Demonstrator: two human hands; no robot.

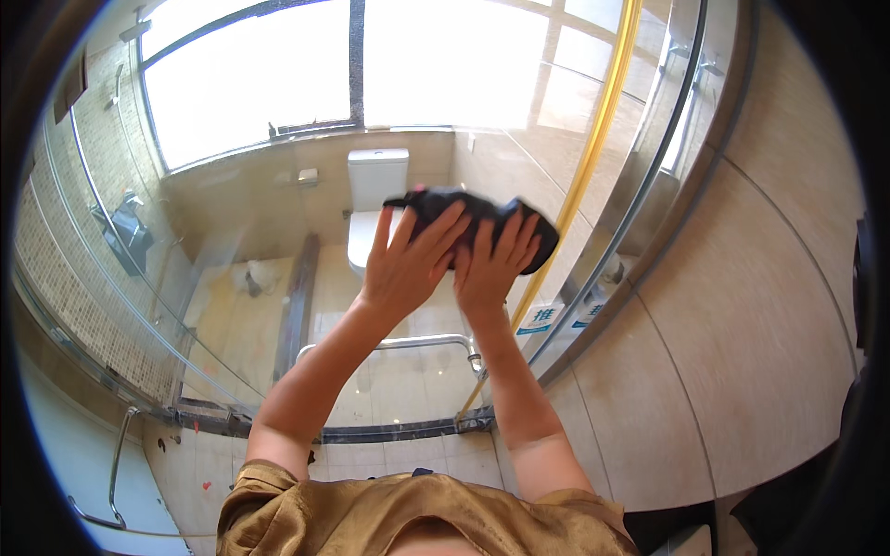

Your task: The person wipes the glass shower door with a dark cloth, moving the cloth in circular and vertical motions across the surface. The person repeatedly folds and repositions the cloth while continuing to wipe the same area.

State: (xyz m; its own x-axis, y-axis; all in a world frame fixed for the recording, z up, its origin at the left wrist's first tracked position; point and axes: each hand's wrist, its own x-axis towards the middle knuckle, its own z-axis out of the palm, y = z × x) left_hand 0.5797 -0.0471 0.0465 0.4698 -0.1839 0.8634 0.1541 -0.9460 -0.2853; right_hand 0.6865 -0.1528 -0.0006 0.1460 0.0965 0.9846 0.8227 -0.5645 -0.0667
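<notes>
Both my hands are raised in front of me on a crumpled black cloth (546,243), which is slightly blurred. My left hand (407,267) holds its left part with the fingers spread over it. Against the right part lies my right hand (495,267), its fingers bent over the fabric. The cloth appears to be at a clear glass door (410,386), though whether it touches the pane I cannot tell. A chrome door handle (417,341) runs across below my hands.
Behind the glass stands a white toilet (377,177). A yellow edge strip (599,139) and a sticker with writing (541,320) are at right. A dark sill (396,432) crosses the floor. At lower left is another chrome handle (117,465); a dark bag (128,236) hangs above.
</notes>
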